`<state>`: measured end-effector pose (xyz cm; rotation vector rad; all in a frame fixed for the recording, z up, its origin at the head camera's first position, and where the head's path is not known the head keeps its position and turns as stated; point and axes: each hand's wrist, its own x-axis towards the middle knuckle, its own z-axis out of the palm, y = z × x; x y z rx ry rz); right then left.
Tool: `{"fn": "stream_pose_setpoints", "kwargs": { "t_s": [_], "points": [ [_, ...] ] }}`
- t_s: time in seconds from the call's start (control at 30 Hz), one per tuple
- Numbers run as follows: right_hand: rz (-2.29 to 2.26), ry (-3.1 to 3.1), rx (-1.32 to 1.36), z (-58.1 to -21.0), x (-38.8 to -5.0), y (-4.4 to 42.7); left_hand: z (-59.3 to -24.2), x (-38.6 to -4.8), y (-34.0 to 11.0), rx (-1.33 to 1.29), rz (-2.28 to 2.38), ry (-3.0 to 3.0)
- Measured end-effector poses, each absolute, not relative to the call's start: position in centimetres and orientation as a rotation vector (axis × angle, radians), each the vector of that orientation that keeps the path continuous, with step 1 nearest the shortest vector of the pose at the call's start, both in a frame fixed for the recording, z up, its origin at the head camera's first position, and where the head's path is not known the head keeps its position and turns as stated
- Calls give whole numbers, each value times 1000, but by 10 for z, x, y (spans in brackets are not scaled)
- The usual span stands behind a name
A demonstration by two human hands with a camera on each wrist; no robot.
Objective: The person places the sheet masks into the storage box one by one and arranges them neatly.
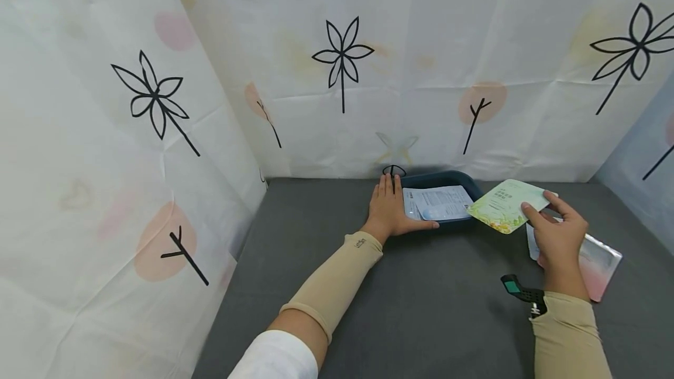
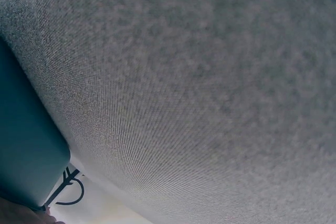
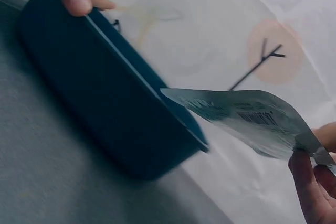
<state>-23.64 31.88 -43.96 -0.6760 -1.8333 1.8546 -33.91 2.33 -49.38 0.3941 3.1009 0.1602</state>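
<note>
My left hand (image 1: pixel 387 210) lies across the left end of a dark blue basin (image 1: pixel 454 176), fingers straight and spread, thumb along the near rim. Inside the basin lie pale blue and white flat packets (image 1: pixel 442 202). With thumb and fingers my right hand (image 1: pixel 563 238) pinches a green flowered sachet (image 1: pixel 504 206) by its right edge. The sachet's left corner is above the basin's right end. In the right wrist view, the sachet (image 3: pixel 252 121) shows a barcode on its underside, and the basin (image 3: pixel 105 93) stands on the table.
Beneath and beside my right forearm lies a pink and silver packet (image 1: pixel 600 265), with another pale packet (image 1: pixel 533 243) partly hidden there. The dark grey table (image 1: pixel 421 297) meets a patterned white cloth (image 1: pixel 342 139) behind the basin.
</note>
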Motion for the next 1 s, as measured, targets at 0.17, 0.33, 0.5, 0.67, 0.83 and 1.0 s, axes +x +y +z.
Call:
{"fn": "stream_pose_setpoints", "kwargs": {
  "t_s": [0.17,0.33,0.5,0.67,0.83,1.0],
  "points": [
    [1900,-1843,-598,-449,-244,307,-492,-338,23,392,188,3087],
    [1818,-2035,-495,-458,-247,298,-490,-336,23,402,184,3089],
    [1606,-2313,-330,-467,-246,295,-489,-335,23,395,196,3099],
    [1479,-2468,-323,-476,-247,297,-491,-335,23,398,223,3106],
    [1495,-2505,-281,-483,-248,298,-491,-336,23,390,205,3099],
    [1425,-2607,-213,-484,-249,296,-492,-336,24,379,220,3108]
  ]
}}
